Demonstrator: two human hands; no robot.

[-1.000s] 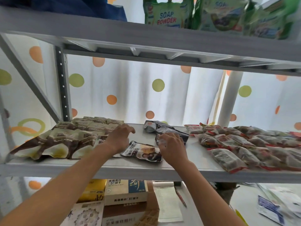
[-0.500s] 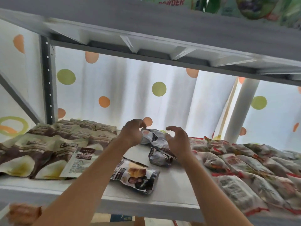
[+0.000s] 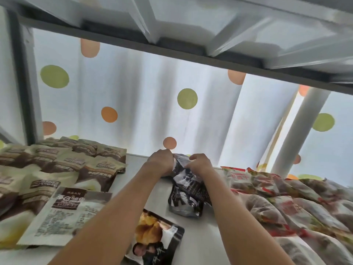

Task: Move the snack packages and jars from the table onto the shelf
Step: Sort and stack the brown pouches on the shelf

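Both my hands reach deep onto the grey shelf [image 3: 214,236]. My left hand [image 3: 161,162] and my right hand [image 3: 198,163] grip the far end of a dark black-and-silver snack package [image 3: 183,176] at the back middle. A second dark package [image 3: 184,202] lies just in front of it, partly under my right forearm. Another black package with a food picture [image 3: 154,240] lies flat near the shelf's front, between my forearms.
Brown-and-cream packages [image 3: 57,169] cover the shelf's left side, with a pale one [image 3: 63,215] lying on top near the front. Red-trimmed clear packages [image 3: 290,207] cover the right side. The upper shelf's underside [image 3: 191,35] hangs close overhead. A spotted curtain [image 3: 133,102] hangs behind.
The view has moved closer and under the upper shelf. Both hands went from the shelf's front to the back and took hold of the dark package there.
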